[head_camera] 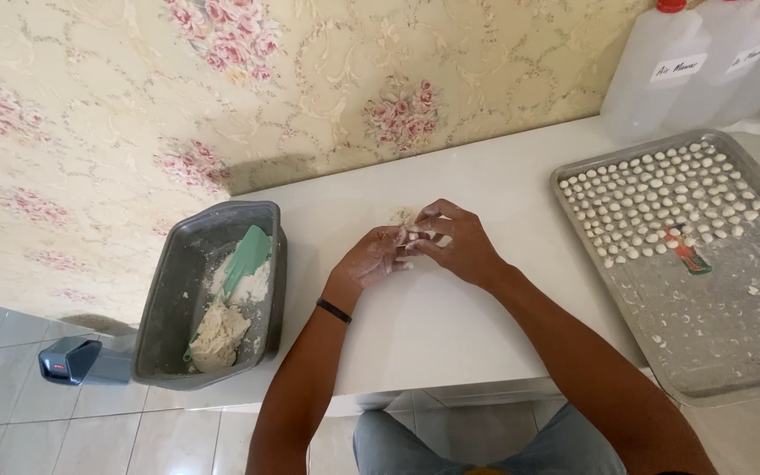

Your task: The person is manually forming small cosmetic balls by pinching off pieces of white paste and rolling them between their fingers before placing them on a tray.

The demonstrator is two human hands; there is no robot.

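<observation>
**Dough pinched between two floured hands over a white table**

A small piece of dough [410, 234] is held between the fingertips of both hands above the white table [450, 317]. The left hand [371, 258] is dusted with flour, its fingers curled in and closed on the dough from the left side. The right hand [457, 239] is bent over it from the right, its fingers likewise pinched shut on the same piece. A black band [333, 310] is worn on the left wrist.

A little more dough [400, 215] is seen on the table just behind the hands. To the left, a grey tub [173, 299] is set at the table's edge; a lump of dough [218, 334], loose flour and a green scraper [244, 257] are held in it. To the right, well apart from the hands, a metal tray [732, 343] is laid out with rows of small dough balls [661, 189] across its far half. Clear plastic jugs [661, 70] are stood against the flowered wall behind the tray.
</observation>
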